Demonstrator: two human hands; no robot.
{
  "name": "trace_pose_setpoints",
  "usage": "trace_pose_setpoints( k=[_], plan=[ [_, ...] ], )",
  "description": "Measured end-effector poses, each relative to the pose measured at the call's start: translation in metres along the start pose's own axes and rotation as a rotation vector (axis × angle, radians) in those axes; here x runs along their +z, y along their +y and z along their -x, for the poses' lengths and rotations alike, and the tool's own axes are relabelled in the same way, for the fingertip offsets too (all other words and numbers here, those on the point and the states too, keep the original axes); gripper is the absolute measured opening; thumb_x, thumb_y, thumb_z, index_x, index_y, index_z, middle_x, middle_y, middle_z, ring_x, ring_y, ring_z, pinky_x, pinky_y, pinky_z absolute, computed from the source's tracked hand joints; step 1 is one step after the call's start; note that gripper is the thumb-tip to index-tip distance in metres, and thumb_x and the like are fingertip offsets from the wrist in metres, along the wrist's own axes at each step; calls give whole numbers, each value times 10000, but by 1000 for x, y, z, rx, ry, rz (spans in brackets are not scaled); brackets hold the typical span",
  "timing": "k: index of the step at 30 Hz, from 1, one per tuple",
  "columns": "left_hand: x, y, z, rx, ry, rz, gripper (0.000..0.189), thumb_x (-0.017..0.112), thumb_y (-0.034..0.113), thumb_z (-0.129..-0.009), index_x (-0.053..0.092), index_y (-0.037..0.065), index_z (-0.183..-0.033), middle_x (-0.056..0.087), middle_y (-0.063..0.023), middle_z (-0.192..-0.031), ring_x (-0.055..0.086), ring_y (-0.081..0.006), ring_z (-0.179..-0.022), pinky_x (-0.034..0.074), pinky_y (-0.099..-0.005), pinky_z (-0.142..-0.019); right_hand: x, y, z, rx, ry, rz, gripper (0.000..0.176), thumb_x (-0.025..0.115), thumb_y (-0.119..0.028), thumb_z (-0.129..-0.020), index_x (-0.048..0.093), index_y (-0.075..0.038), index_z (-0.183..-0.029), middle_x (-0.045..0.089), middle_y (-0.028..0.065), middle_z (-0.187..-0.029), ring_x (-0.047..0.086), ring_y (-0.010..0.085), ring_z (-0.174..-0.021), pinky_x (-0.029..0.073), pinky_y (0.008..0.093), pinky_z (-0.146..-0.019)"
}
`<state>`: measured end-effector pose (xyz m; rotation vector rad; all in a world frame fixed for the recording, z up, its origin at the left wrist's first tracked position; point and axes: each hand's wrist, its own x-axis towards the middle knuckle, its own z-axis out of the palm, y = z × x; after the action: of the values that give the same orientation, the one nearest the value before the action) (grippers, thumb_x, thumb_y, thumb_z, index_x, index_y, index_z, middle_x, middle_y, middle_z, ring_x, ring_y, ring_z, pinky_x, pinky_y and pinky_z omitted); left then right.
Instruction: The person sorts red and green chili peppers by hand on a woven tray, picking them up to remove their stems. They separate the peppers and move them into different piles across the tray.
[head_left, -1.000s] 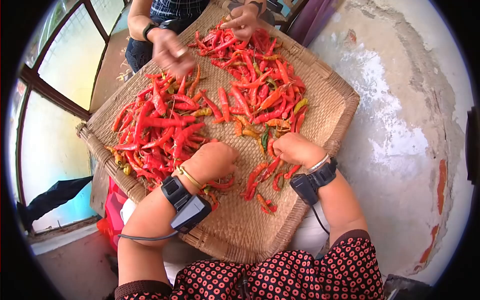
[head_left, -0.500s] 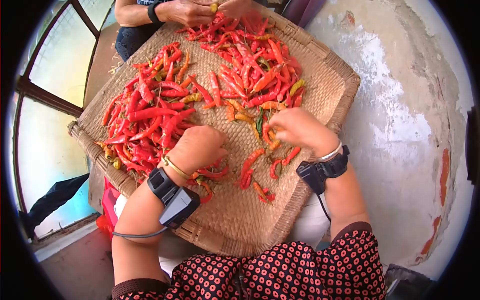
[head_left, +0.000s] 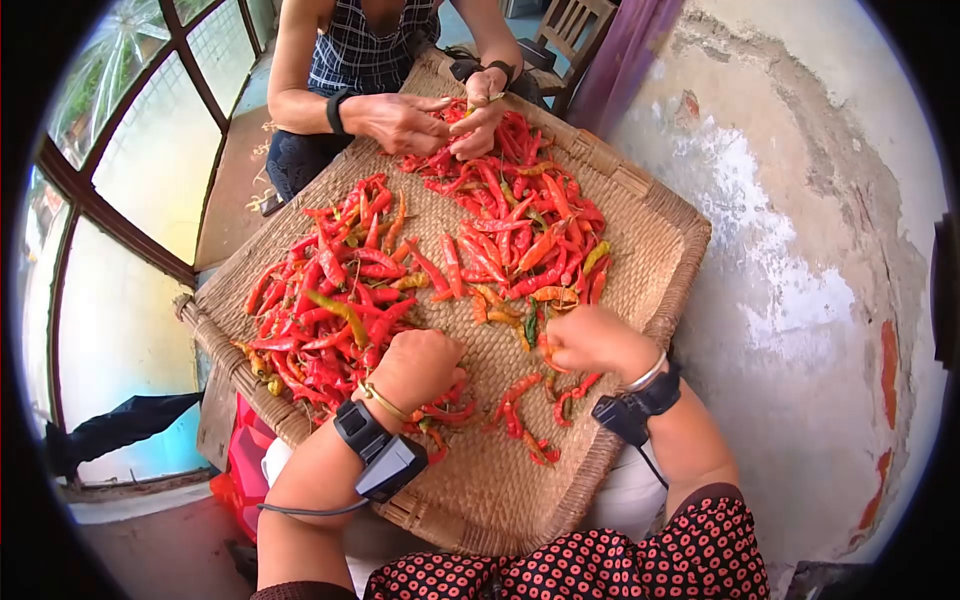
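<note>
A shallow woven tray (head_left: 490,490) carries heaps of red chili peppers. My left hand (head_left: 420,365) is curled closed at the near edge of the left heap (head_left: 320,270); its fingertips and whatever they hold are hidden. On the right side, my right hand (head_left: 597,340) has its fingers pinched together on an orange chili pepper (head_left: 547,352). A small group of red-orange chili peppers (head_left: 515,405) lies between my hands. Beyond them spreads the far heap (head_left: 520,220). One long yellow-green chili pepper (head_left: 340,313) shows over the left heap.
Across the tray, another person's hands (head_left: 410,122) meet over the far heap, around something small and yellowish. A rough plaster wall (head_left: 780,260) rises at the right. Framed window panes (head_left: 140,270) and a black umbrella (head_left: 125,428) are at the left. Behind stands a wooden chair (head_left: 575,45).
The view has tilted up, showing more of the other person. A yellow-green chili pepper now appears over the left heap. My hands stay near the same spots above the tray.
</note>
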<state>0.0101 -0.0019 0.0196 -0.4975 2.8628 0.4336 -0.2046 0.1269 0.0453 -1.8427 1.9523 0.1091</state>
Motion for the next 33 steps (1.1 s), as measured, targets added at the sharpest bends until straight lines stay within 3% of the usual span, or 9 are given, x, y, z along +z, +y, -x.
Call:
trace_pose_setpoints(
  k=[6, 9, 13, 16, 24, 26, 29, 31, 33],
  plan=[
    [-6, 3, 4, -72, 51, -47, 269, 653, 328, -750, 654, 58, -752, 642, -115, -716, 647, -273, -694, 511, -368, -596, -22, -7, -14, 124, 721, -856, 245, 662, -105, -787, 612, -10, -1006, 623, 47, -691, 577, 104, -587, 468, 252, -576],
    [-5, -1, 8, -161, 80, -93, 305, 655, 363, -732, 636, 59, -754, 621, -116, -673, 633, -288, -667, 497, -398, -581, -9, -17, -14, 97, 557, -886, 243, 665, -118, -783, 614, -11, -995, 630, 58, -703, 586, 117, -595, 474, 265, -585],
    [-10, -3, 9, -198, 31, -134, 322, 665, 377, -722, 648, 60, -772, 625, -105, -673, 636, -273, -658, 495, -388, -575, 6, -24, -16, -82, 290, -440, 272, 642, -145, -767, 601, -29, -1010, 627, 110, -753, 623, 217, -688, 488, 324, -636],
    [-1, -1, 3, -150, -31, -118, 345, 660, 397, -725, 646, 56, -772, 625, -105, -661, 635, -276, -640, 497, -392, -565, 20, -23, -22, -224, 222, -274, 291, 638, -211, -757, 599, -43, -991, 638, 143, -844, 612, 319, -823, 479, 418, -716],
    [-7, -2, -2, 69, 83, 135, 296, 659, 301, -728, 619, 37, -855, 621, -126, -758, 617, -295, -704, 499, -399, -601, 18, -29, -19, -191, 133, -259, 292, 641, -215, -757, 563, -50, -985, 619, 157, -898, 591, 350, -875, 465, 444, -743],
    [-23, -8, 6, -57, 543, -11, 281, 683, 249, -705, 612, 57, -898, 605, -109, -852, 584, -276, -775, 493, -376, -648, 15, -26, -20, -202, 167, -246, 286, 642, -214, -755, 565, -48, -976, 618, 158, -894, 591, 351, -871, 465, 444, -744],
    [-54, -43, 28, -346, 831, -197, 468, 719, 263, -686, 555, 45, -1066, 553, -161, -1028, 528, -340, -922, 448, -439, -804, 16, -26, -18, -198, 216, -245, 269, 644, -214, -753, 570, -41, -945, 617, 160, -880, 591, 349, -864, 466, 443, -743],
    [-45, -64, 37, -643, 650, -164, 595, 693, 425, -701, 533, 57, -1140, 543, -153, -1062, 521, -350, -978, 452, -452, -789, 14, -27, -20, -166, 149, -209, 272, 647, -217, -751, 570, -40, -943, 617, 158, -873, 592, 344, -863, 468, 444, -741],
    [-33, -70, 34, -676, 486, -65, 695, 655, 516, -707, 498, 40, -1188, 536, -176, -1079, 537, -371, -944, 462, -472, -757, 14, -26, -20, -173, 133, -189, 300, 639, -229, -757, 572, -53, -991, 624, 155, -898, 594, 344, -870, 471, 441, -747]
  ],
)
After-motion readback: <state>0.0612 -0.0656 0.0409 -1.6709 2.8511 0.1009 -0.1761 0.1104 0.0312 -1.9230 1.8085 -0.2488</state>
